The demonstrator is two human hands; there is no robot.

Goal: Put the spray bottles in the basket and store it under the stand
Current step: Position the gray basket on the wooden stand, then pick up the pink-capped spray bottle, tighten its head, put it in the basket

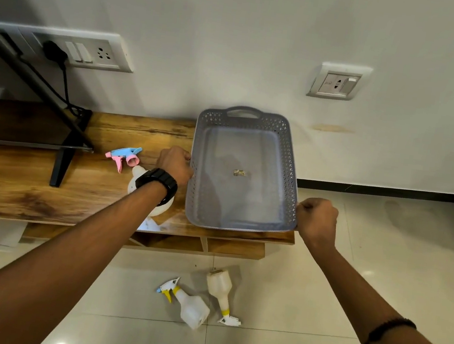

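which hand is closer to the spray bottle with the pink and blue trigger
Left. The left hand grips the grey basket's left rim, right beside the pink and blue spray bottle on the stand. The right hand holds the basket's opposite rim, farther away.

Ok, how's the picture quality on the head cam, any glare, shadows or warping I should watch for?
Head view: sharp overall. Wide-angle bending curves the wall sockets and stand edges. Glossy floor shows soft glare spots bottom left. Dark shadow sits on the wall top left. Basket, held by left hand and right hand, is evenly lit; the floor bottles are clear.
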